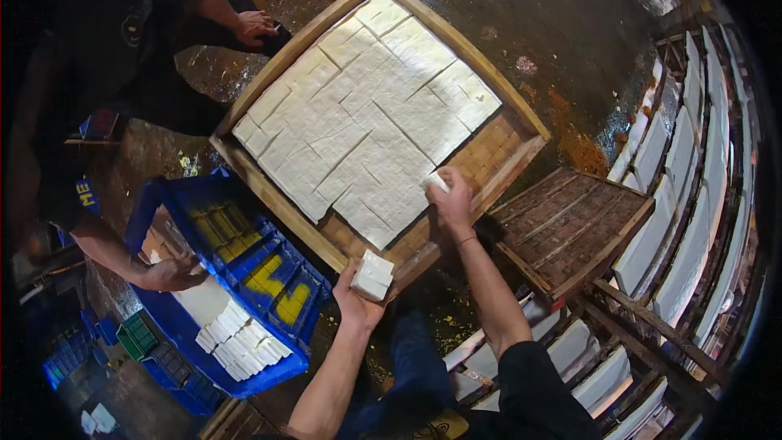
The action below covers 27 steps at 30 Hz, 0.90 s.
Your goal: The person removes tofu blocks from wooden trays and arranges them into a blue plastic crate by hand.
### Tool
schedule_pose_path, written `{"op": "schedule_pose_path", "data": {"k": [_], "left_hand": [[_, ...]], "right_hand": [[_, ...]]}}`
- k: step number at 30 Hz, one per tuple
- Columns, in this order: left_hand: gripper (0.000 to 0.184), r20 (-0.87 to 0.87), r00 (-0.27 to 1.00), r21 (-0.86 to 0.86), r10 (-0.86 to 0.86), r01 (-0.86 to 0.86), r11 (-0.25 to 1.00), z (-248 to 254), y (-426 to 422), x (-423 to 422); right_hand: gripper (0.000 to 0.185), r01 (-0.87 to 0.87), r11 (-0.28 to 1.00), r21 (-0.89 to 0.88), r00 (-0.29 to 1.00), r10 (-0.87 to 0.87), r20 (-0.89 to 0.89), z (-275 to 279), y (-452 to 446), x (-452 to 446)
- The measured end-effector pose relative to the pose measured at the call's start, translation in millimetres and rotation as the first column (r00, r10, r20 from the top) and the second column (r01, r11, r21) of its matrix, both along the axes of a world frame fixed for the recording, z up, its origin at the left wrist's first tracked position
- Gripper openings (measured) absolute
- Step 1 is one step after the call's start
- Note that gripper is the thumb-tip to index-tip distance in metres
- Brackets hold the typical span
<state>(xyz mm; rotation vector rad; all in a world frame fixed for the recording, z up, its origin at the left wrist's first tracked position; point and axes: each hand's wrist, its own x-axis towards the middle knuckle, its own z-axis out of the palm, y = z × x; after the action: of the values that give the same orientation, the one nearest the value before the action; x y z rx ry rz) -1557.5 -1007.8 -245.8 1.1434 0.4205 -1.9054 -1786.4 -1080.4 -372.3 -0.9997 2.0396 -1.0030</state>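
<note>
A slab of white tofu-like blocks (366, 114), cut into many pieces, lies in a wooden-framed tray (277, 202) with a woven base. Bare weave shows along the tray's near right side. My right hand (454, 202) pinches a small white block (437, 182) at the slab's near right edge. Near the tray's closest corner, my left hand (356, 303) holds a small stack of white blocks (373, 275) on its palm, fingers curled around the side.
At left, a blue crate (297, 363) holds rows of white blocks (244, 342); a co-worker's hand (175, 273) reaches into it. That person's other hand (255, 28) is by the tray's far left side. A slatted wooden tray (570, 228) and racks of white sheets (680, 147) stand right.
</note>
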Motion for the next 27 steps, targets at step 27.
{"op": "schedule_pose_path", "data": {"k": [27], "left_hand": [[0.049, -0.200, 0.928, -0.198, 0.315, -0.353, 0.914, 135, 110, 203]], "right_hand": [[0.036, -0.693, 0.698, -0.182, 0.562, 0.681, 0.469, 280, 25, 180]]}}
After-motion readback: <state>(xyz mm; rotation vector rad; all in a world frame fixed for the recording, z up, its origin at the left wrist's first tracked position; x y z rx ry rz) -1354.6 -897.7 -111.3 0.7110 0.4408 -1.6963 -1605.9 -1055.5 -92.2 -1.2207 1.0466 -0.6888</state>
